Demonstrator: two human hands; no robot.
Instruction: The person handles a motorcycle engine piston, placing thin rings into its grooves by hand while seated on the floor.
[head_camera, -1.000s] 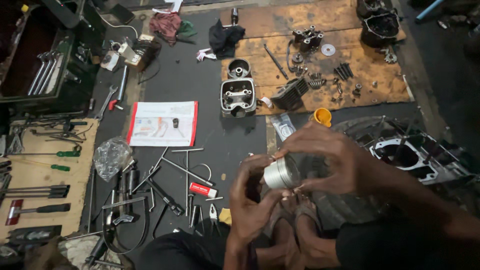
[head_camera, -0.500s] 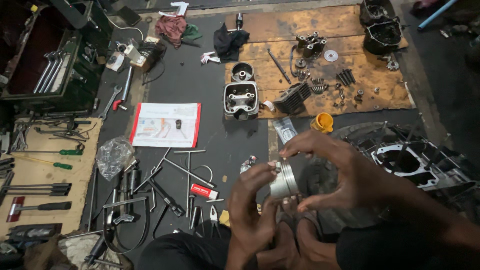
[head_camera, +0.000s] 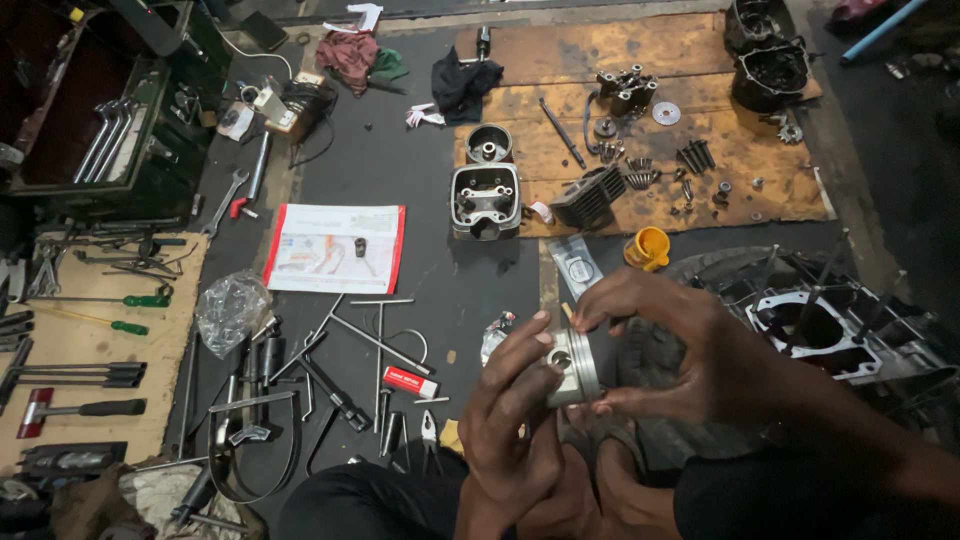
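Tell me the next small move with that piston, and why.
Probably turn the piston a little between the fingers and keep working round its ringed edge. Both hands grip it: the left hand cups its open end, and the right hand pinches its rim from above. It is held over the lap, apart from the engine case at the right.

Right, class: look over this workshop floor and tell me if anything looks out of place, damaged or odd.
Nothing looks broken or spilled. The engine is simply in pieces: the piston is out, held between the left hand and right hand, the cylinder head lies on the mat, and bolts lie scattered on the board.
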